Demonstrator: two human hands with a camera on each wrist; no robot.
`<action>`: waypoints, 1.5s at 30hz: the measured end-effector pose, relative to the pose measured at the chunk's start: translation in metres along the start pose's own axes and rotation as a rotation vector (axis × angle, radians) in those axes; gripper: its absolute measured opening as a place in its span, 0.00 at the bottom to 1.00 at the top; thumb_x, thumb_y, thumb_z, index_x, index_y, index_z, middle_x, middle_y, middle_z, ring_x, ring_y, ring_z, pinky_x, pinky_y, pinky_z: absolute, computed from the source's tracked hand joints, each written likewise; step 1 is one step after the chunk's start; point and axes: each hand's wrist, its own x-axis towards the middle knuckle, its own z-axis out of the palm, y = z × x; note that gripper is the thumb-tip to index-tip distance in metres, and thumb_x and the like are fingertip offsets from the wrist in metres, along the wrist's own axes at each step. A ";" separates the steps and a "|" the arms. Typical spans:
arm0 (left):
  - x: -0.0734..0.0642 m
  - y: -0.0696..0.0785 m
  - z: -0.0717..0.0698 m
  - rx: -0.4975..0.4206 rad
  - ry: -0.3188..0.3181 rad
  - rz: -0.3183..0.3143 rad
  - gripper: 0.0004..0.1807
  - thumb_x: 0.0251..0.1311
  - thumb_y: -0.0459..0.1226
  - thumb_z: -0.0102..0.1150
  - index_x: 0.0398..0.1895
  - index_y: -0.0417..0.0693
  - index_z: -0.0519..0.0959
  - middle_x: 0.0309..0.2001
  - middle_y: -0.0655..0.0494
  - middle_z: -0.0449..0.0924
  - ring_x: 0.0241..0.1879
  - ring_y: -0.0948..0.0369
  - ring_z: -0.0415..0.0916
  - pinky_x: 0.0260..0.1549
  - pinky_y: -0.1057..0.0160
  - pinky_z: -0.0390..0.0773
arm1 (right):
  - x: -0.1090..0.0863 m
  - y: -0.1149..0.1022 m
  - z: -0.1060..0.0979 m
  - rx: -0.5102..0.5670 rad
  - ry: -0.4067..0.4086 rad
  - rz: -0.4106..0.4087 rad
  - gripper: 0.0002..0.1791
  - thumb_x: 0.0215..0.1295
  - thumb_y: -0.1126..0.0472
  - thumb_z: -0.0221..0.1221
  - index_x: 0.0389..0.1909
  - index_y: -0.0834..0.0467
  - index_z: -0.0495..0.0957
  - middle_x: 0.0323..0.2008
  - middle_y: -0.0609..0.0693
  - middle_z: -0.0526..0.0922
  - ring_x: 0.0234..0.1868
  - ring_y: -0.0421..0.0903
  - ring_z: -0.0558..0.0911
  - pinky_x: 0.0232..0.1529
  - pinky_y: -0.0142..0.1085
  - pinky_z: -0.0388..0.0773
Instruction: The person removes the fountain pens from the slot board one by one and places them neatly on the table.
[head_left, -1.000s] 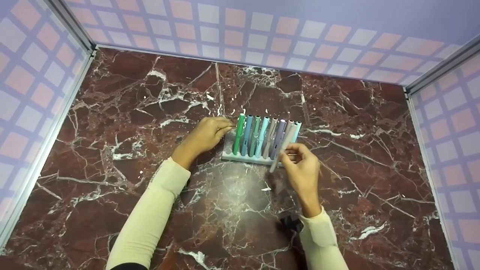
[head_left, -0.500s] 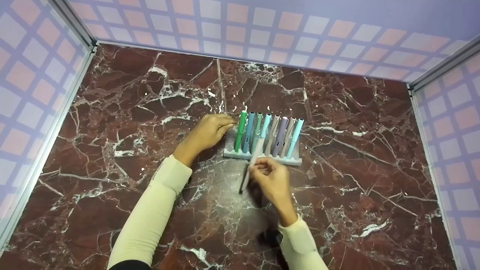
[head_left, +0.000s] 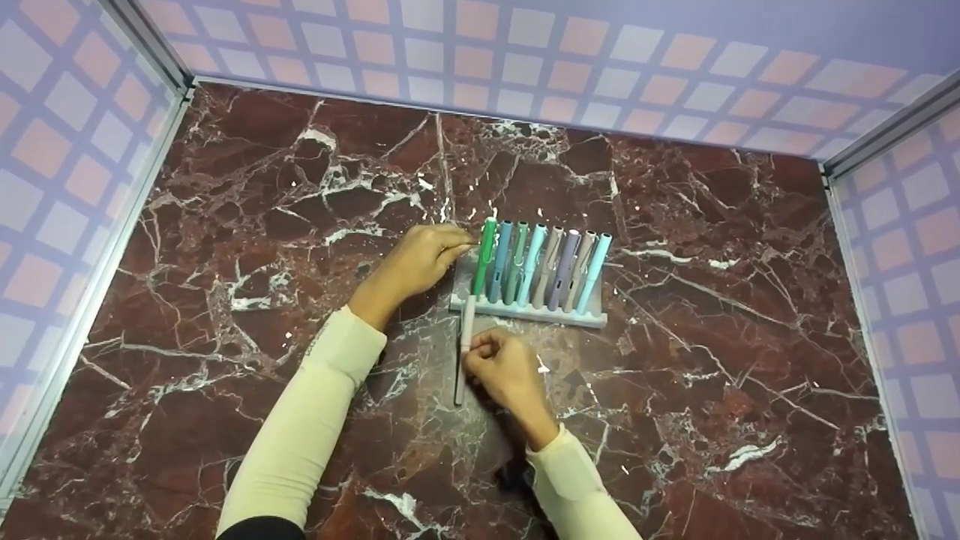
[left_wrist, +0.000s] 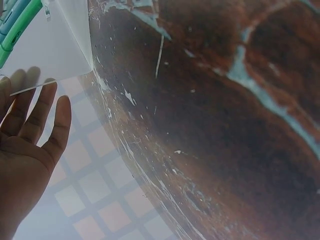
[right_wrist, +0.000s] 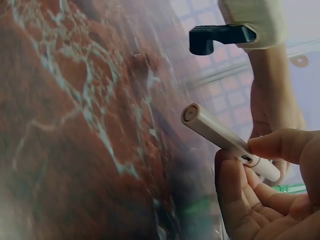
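In the head view, my left hand (head_left: 420, 262) pinches the left edge of a clear pen stand (head_left: 594, 319). The left wrist view has the fingers at the edge of the stand's smooth panel (left_wrist: 55, 45), close to a green pen (left_wrist: 21, 27). My right hand (head_left: 506, 371) holds a pale pen (head_left: 468, 319) between thumb and fingers, in front of the stand's left end. In the right wrist view this pale pen (right_wrist: 215, 131) is slanted, one round end toward the camera. Several pens lean in a row in the stand, from green (head_left: 484, 255) at left to light blue (head_left: 595, 271) at right.
The stand rests on a dark red marbled tabletop (head_left: 697, 420). Checkered panels (head_left: 517, 67) enclose it at the back and both sides. A black camera mount (right_wrist: 215, 37) is on the left sleeve in the right wrist view.
My right hand has carried the pale pen leftward and nearer, from the stand's right end to its left end. The left hand has kept its hold on the stand.
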 end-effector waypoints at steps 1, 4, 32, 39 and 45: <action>0.000 0.000 0.000 0.004 -0.001 0.010 0.13 0.71 0.34 0.56 0.51 0.36 0.83 0.54 0.41 0.83 0.57 0.47 0.80 0.65 0.54 0.76 | 0.000 0.000 0.001 -0.021 -0.008 0.012 0.05 0.54 0.70 0.65 0.33 0.65 0.81 0.25 0.51 0.86 0.17 0.38 0.78 0.19 0.31 0.83; 0.001 -0.001 0.001 0.020 -0.005 0.042 0.13 0.71 0.34 0.56 0.51 0.36 0.83 0.54 0.41 0.84 0.57 0.46 0.80 0.65 0.53 0.76 | 0.000 0.000 0.004 -0.070 -0.031 0.047 0.05 0.53 0.70 0.66 0.32 0.63 0.82 0.23 0.49 0.86 0.16 0.37 0.78 0.18 0.30 0.82; 0.003 -0.001 -0.004 -0.003 -0.049 -0.029 0.13 0.72 0.35 0.55 0.53 0.38 0.82 0.55 0.43 0.83 0.57 0.48 0.79 0.65 0.53 0.75 | -0.002 -0.014 0.019 -0.148 -0.076 0.144 0.06 0.51 0.70 0.69 0.26 0.61 0.80 0.17 0.50 0.82 0.12 0.38 0.78 0.14 0.30 0.81; 0.002 -0.003 -0.004 0.010 -0.053 0.001 0.13 0.71 0.34 0.56 0.52 0.37 0.83 0.55 0.42 0.83 0.58 0.47 0.79 0.66 0.53 0.75 | -0.006 -0.010 0.023 -0.228 -0.079 0.096 0.05 0.53 0.68 0.68 0.26 0.59 0.80 0.16 0.47 0.81 0.12 0.37 0.78 0.12 0.29 0.79; 0.003 -0.003 -0.003 -0.009 -0.044 0.000 0.13 0.71 0.34 0.55 0.51 0.36 0.83 0.53 0.42 0.84 0.56 0.47 0.80 0.64 0.53 0.76 | -0.007 -0.008 0.020 -0.238 -0.075 0.084 0.04 0.54 0.66 0.67 0.26 0.58 0.81 0.15 0.46 0.81 0.12 0.36 0.78 0.13 0.29 0.78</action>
